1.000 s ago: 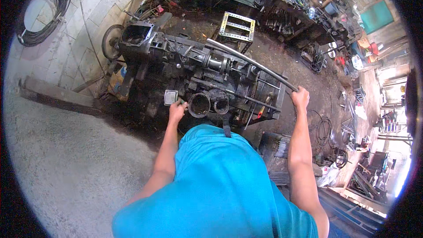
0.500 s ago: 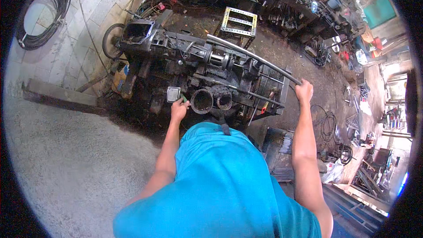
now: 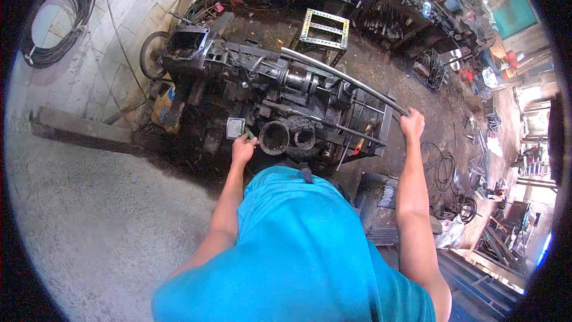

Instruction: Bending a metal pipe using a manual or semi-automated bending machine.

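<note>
My right hand (image 3: 412, 124) is closed around the near end of a long metal pipe (image 3: 339, 74), which slants up and left over the right part of a dark, greasy machine (image 3: 256, 74). My left hand (image 3: 243, 148), fingers curled, holds a short green handle (image 3: 249, 135) at the machine's front; what the handle joins is hidden. Just beyond that hand is a small grey square box (image 3: 236, 128). To its right, a large round metal ring (image 3: 274, 138) and a smaller ring (image 3: 304, 138) face up. A bright metal cylinder (image 3: 294, 79) lies along the machine's middle.
A perforated metal stand (image 3: 325, 28) is behind the machine. Cluttered workbenches (image 3: 399, 0) line the far side. On the floor to the right lie cables (image 3: 444, 170) and several metal rods (image 3: 387, 195). A cable coil (image 3: 62, 21) hangs on the left wall.
Almost nothing differs. Both hands keep their holds, and the whole view has shifted very slightly.
</note>
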A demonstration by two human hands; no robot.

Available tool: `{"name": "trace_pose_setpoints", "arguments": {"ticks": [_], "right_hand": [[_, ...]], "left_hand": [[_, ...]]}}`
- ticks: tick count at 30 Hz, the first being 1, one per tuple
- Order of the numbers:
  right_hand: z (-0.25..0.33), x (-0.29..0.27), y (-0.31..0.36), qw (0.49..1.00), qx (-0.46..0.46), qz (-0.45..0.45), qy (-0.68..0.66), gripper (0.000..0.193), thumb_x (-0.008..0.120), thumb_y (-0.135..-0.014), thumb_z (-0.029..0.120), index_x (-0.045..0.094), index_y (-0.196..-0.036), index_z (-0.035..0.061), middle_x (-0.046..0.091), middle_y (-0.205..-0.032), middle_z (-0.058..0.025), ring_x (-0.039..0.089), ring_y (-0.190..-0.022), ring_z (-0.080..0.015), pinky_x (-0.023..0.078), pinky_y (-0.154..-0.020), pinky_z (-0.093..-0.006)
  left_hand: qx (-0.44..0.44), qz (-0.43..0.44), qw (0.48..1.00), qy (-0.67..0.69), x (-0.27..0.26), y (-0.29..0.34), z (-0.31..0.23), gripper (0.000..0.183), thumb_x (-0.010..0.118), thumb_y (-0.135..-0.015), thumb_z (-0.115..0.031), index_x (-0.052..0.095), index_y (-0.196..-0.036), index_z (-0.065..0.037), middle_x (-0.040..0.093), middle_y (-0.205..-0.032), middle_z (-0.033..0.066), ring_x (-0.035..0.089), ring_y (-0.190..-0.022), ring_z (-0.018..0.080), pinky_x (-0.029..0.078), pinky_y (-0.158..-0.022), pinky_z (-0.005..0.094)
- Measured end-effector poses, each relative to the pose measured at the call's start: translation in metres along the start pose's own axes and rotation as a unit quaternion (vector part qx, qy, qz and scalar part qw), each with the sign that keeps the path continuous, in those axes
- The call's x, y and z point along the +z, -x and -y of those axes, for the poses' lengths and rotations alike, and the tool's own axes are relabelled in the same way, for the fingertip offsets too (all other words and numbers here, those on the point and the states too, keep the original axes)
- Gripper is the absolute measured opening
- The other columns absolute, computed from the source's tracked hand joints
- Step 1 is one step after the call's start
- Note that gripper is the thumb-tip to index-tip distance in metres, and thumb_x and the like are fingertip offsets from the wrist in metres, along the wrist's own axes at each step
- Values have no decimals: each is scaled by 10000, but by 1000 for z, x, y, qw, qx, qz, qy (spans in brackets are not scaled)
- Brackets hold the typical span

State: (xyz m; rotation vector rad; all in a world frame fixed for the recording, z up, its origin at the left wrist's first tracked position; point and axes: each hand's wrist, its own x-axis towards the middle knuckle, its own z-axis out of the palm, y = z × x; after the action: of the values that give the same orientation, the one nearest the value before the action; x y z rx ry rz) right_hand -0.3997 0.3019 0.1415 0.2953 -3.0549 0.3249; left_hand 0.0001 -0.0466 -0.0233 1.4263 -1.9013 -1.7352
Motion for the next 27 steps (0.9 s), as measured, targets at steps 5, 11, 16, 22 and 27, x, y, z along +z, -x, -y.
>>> {"name": "trace_pose_setpoints", "arguments": {"ticks": [5,11,16,22,27], "right_hand": [[9,-6,1,1000,1,-1,-1,312,540,-692,133,677,-967,80,643,-941,-234,608,-921,-412,476,-828,-477],[12,-9,7,1000,-1,-2,-4,255,534,-679,122,667,-886,55,638,-910,-242,605,-911,-413,476,-802,-479],[12,-11,5,999,18,26,9,351,554,-677,155,677,-991,58,631,-957,-254,607,-938,-407,476,-833,-455],[9,-8,3,999,-30,-33,-16,191,531,-680,135,629,-802,27,619,-845,-266,594,-862,-444,463,-758,-508],[9,-5,2,999,-29,-34,-5,217,531,-680,130,649,-834,32,629,-859,-257,601,-867,-433,468,-775,-499]], "left_hand": [[2,-20,1000,-23,3,-2,0,243,613,-846,-130,627,-994,61,694,-810,137,665,-730,176,493,-673,300],[-4,-37,997,-64,1,17,-35,364,616,-844,-133,584,-1137,80,691,-805,154,664,-725,180,485,-657,305],[-3,-43,998,-45,2,8,-20,272,619,-843,-132,619,-997,92,687,-786,159,661,-718,176,480,-643,300],[4,-21,1000,-4,3,-1,-5,219,616,-841,-131,619,-878,86,683,-768,153,658,-719,176,476,-642,300],[1,-44,999,-28,4,3,-16,210,617,-836,-123,629,-891,80,681,-769,153,658,-725,181,477,-657,297]]}}
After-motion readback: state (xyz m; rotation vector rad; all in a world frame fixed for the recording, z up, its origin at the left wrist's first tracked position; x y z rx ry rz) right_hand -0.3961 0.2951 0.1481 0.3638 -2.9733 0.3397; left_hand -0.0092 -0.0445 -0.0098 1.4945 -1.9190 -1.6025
